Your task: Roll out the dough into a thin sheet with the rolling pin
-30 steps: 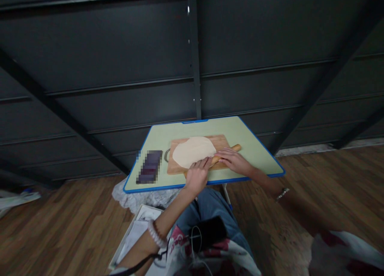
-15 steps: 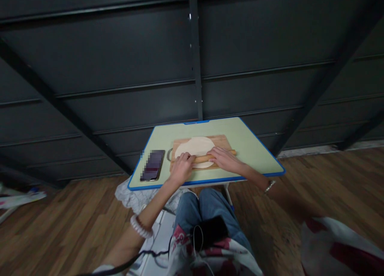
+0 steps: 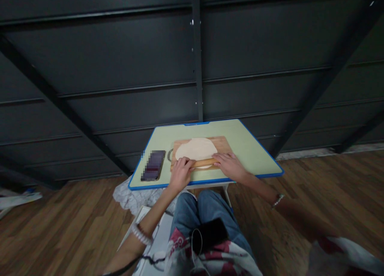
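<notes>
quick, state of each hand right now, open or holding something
Left hand: on the left part of the rolling pin; firm grip cannot be told.
Right hand: on its right part; firm grip cannot be told.

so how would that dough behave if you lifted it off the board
The dough looks thin and flat, so it would probably sag and fold. It may cling a little to the wooden board, since it lies flat on it. With the rolling pin across its near part, pulling it could stretch or tear it.
</notes>
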{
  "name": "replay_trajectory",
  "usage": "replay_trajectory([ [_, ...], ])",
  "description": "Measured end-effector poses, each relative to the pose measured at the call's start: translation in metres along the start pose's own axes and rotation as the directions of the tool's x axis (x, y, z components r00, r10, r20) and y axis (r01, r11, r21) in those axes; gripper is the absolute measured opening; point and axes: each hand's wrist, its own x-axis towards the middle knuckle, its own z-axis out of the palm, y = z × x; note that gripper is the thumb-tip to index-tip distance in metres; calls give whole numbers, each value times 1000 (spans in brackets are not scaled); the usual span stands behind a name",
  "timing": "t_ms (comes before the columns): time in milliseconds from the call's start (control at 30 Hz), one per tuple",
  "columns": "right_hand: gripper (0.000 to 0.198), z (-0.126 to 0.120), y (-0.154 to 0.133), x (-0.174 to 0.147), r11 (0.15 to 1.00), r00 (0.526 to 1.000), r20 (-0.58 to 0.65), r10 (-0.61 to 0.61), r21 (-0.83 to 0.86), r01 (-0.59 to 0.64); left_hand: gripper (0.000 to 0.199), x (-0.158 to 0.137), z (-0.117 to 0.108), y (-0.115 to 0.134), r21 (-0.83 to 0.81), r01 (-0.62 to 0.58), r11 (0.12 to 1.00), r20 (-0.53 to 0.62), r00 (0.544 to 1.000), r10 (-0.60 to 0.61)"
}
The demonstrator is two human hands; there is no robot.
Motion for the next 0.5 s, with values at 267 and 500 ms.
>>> replay_trajectory([
  [267, 45, 7, -11, -10, 998, 996, -78, 34, -49, -37, 40, -10, 6, 15, 8, 6, 1000, -46, 999, -6],
  [500, 50, 12, -11, 11, 991, 992, -63, 113, -62, -117, 57, 7, 9, 16, 120, 25, 992, -3, 1000, -25],
])
